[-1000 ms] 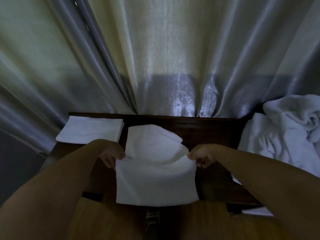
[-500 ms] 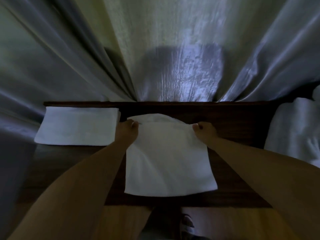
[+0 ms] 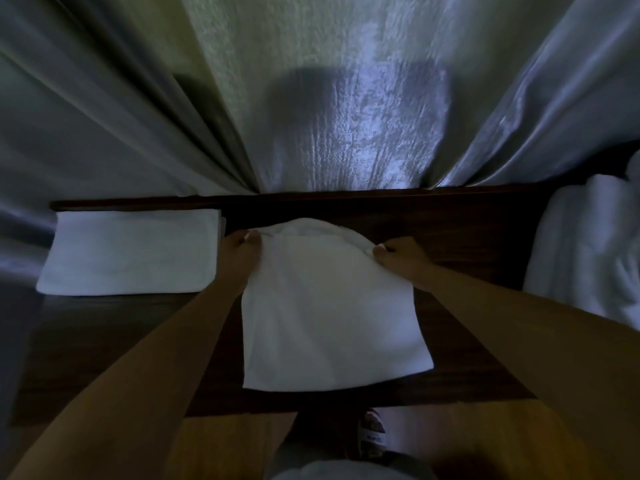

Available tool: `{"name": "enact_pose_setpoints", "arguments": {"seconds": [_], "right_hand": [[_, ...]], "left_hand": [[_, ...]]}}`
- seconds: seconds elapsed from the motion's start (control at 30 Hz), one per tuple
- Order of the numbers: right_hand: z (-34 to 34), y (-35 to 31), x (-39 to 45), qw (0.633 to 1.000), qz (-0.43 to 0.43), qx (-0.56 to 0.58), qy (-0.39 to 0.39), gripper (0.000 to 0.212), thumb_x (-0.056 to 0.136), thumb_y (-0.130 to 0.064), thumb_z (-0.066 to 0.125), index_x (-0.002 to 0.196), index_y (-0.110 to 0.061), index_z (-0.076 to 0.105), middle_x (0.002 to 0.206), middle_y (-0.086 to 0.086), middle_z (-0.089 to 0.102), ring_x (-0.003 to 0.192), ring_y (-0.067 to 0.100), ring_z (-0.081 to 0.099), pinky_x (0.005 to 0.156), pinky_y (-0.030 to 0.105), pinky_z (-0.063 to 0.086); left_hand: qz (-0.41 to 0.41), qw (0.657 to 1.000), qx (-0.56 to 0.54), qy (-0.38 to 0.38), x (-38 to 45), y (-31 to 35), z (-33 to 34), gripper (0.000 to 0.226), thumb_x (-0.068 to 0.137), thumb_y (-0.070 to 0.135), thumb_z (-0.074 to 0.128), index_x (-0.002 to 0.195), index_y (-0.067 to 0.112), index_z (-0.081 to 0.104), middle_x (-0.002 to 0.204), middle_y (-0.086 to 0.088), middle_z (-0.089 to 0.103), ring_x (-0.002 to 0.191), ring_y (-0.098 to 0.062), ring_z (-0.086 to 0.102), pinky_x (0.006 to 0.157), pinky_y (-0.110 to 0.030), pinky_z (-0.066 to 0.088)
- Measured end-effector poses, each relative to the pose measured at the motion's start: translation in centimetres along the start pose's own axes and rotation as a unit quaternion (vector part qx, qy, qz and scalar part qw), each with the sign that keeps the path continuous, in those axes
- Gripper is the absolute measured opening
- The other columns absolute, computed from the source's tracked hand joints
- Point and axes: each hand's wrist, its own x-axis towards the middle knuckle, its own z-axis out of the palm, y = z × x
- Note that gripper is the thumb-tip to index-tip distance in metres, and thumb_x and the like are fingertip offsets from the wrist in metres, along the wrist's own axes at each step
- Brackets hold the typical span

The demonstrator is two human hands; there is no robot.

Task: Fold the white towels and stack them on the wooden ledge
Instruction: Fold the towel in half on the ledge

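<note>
Your left hand (image 3: 244, 249) and right hand (image 3: 398, 256) pinch the soft, limp white cloth towel's (image 3: 329, 306) far corners; it looks light, so hold those corners.

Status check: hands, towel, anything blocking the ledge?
Left hand and right hand each pinch a far corner of the towel. Towel lies on ledge. Folded towel left, unfolded pile right; nothing blocking.

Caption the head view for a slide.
Both hands, left hand and right hand, pinch a white towel on the wooden ledge.
</note>
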Motion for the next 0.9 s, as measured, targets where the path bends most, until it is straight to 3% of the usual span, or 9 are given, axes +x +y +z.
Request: {"name": "enact_pose_setpoints", "arguments": {"seconds": [0.07, 0.17, 0.27, 0.43, 0.53, 0.6, 0.7, 0.77, 0.9], "right_hand": [[-0.2, 0.0, -0.3, 1.000, 0.013, 0.017, 0.009, 0.036, 0.095, -0.027, 0.068, 0.076, 0.004, 0.071, 0.070, 0.017, 0.057, 0.066, 0.025, 0.056, 0.065, 0.029, 0.041], [-0.6, -0.2, -0.5, 0.997, 0.045, 0.060, 0.029, 0.028, 0.091, -0.024, 0.073, 0.080, 0.002, 0.074, 0.074, 0.013, 0.063, 0.062, 0.019, 0.058, 0.060, 0.025, 0.045], [-1.0, -0.5, -0.8, 0.991, 0.081, 0.110, 0.007, 0.017, 0.089, -0.024, 0.078, 0.082, -0.010, 0.072, 0.077, 0.000, 0.063, 0.068, 0.013, 0.060, 0.066, 0.026, 0.050], [-0.6, -0.7, -0.6, 0.988, 0.077, 0.132, 0.032, 0.015, 0.089, -0.026, 0.078, 0.077, -0.019, 0.070, 0.078, -0.002, 0.063, 0.070, 0.013, 0.062, 0.071, 0.032, 0.056], [-0.9, -0.7, -0.9, 0.977, 0.068, 0.193, 0.059, 0.016, 0.090, -0.016, 0.077, 0.099, -0.004, 0.076, 0.096, 0.011, 0.070, 0.089, 0.029, 0.068, 0.092, 0.047, 0.057], [-1.7, -0.8, -1.5, 0.963, 0.056, 0.250, 0.079, 0.025, 0.090, -0.009, 0.076, 0.111, 0.003, 0.073, 0.110, 0.019, 0.071, 0.097, 0.034, 0.069, 0.089, 0.047, 0.056], [-3.1, -1.7, -2.6, 0.957, -0.019, 0.275, 0.092, 0.019, 0.087, -0.003, 0.076, 0.106, 0.001, 0.076, 0.103, 0.018, 0.074, 0.082, 0.023, 0.071, 0.079, 0.038, 0.054], [-3.8, -3.1, -3.9, 0.958, -0.084, 0.256, 0.096, 0.003, 0.088, -0.006, 0.076, 0.090, -0.007, 0.078, 0.089, 0.011, 0.074, 0.074, 0.017, 0.070, 0.075, 0.036, 0.056], [-4.4, -7.0, -7.0, 0.958, -0.197, 0.181, 0.108, 0.015, 0.097, -0.010, 0.064, 0.082, -0.008, 0.069, 0.079, 0.005, 0.065, 0.074, 0.015, 0.060, 0.070, 0.031, 0.050]], "left_hand": [[-0.013, 0.999, -0.032, -0.013, 0.1, 0.0, -0.6, 0.028, 0.094, 0.033, 0.059, 0.068, 0.031, 0.069, 0.085, 0.000, 0.066, 0.085, -0.021, 0.062, 0.082, -0.038, 0.051], [0.002, 1.000, -0.022, -0.010, 0.1, 0.1, -1.2, 0.028, 0.089, 0.036, 0.061, 0.063, 0.035, 0.070, 0.079, 0.002, 0.065, 0.079, -0.018, 0.061, 0.081, -0.039, 0.052], [-0.009, 0.999, -0.035, -0.005, -0.3, 0.2, -1.4, 0.032, 0.091, 0.035, 0.062, 0.059, 0.039, 0.068, 0.078, 0.005, 0.062, 0.076, -0.014, 0.058, 0.080, -0.038, 0.051], [-0.035, 0.997, -0.062, -0.003, -0.7, 0.1, -1.2, 0.025, 0.097, 0.029, 0.062, 0.073, 0.026, 0.067, 0.084, -0.001, 0.063, 0.084, -0.022, 0.060, 0.086, -0.043, 0.051], [-0.042, 0.996, -0.082, -0.012, -1.3, 0.3, -1.5, 0.018, 0.099, 0.029, 0.061, 0.085, 0.022, 0.071, 0.097, -0.006, 0.067, 0.101, -0.030, 0.062, 0.095, -0.046, 0.053], [-0.031, 0.995, -0.092, -0.011, -2.1, 0.6, -1.9, 0.017, 0.099, 0.027, 0.060, 0.089, 0.019, 0.072, 0.101, -0.009, 0.067, 0.104, -0.032, 0.062, 0.096, -0.048, 0.053], [0.034, 0.996, -0.078, 0.003, -3.9, 2.0, -2.5, 0.029, 0.099, 0.026, 0.060, 0.071, 0.026, 0.070, 0.081, -0.004, 0.062, 0.084, -0.023, 0.059, 0.079, -0.042, 0.051], [0.112, 0.992, -0.059, -0.003, -5.3, 3.6, -2.6, 0.030, 0.098, 0.028, 0.060, 0.073, 0.014, 0.067, 0.073, -0.004, 0.057, 0.075, -0.020, 0.053, 0.073, -0.039, 0.045], [0.265, 0.963, 0.036, -0.014, -9.1, 7.4, -2.0, 0.030, 0.098, 0.036, 0.055, 0.078, 0.014, 0.060, 0.069, 0.005, 0.055, 0.065, -0.003, 0.051, 0.063, -0.021, 0.041]]}}
